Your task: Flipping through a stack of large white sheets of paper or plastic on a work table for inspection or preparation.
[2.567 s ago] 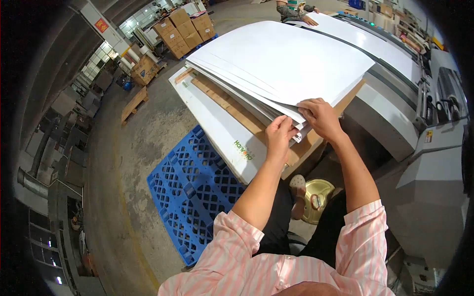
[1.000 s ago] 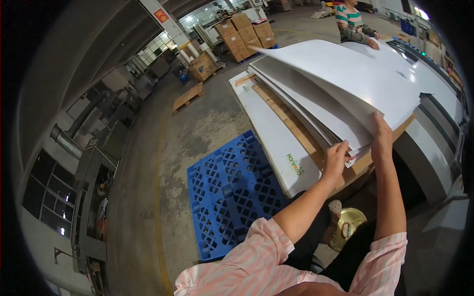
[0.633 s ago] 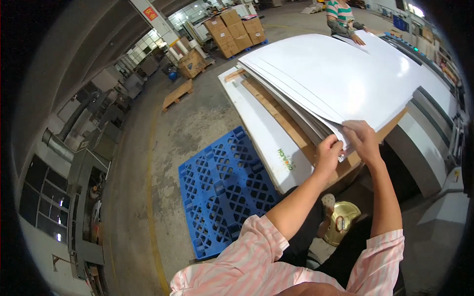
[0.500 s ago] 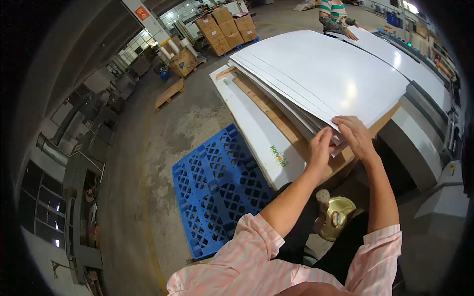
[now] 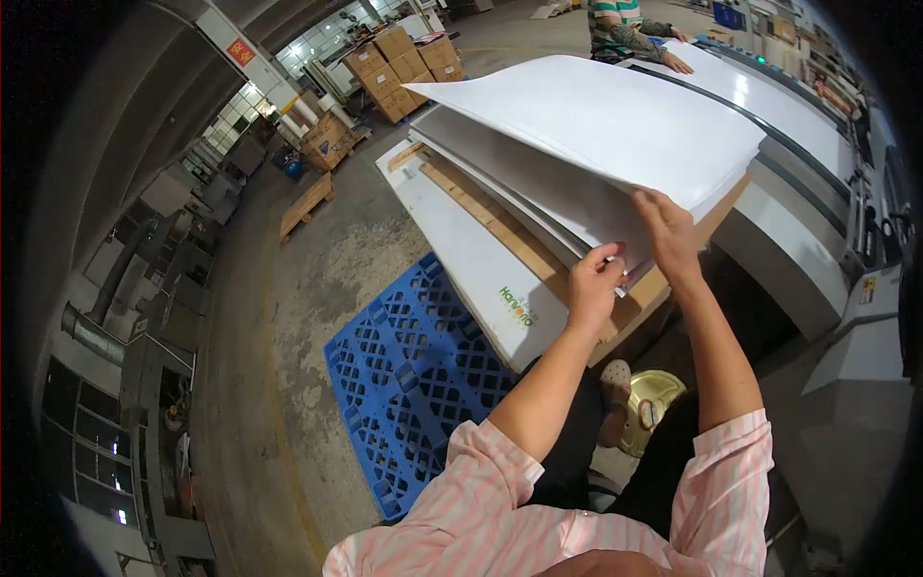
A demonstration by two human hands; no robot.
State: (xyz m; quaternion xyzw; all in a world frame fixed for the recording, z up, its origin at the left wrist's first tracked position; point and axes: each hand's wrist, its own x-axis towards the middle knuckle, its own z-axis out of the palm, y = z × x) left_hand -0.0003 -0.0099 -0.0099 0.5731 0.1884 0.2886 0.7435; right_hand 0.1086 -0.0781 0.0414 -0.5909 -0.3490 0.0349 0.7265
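A stack of large white sheets lies in front of me, its upper sheet raised and bowed along the left edge. My right hand is closed on the near edge of that raised sheet, fingertips on top; its thumb is hidden. Just to the left and lower, my left hand is curled in a pinch at the near corner of the lower sheets. What lies between its fingers is too small to make out. A dark gap shows between the raised sheet and those beneath.
Left of the stack is a white printed board with a wooden strip, then a blue plastic pallet. A grey machine stands on the right. Beyond it a person rests a hand on another white sheet. A round gold stool seat is below me.
The upper sheet's left edge has risen and bowed away from the stack. My right hand has lifted with it. My left hand has come apart from the right. The view has shifted slightly.
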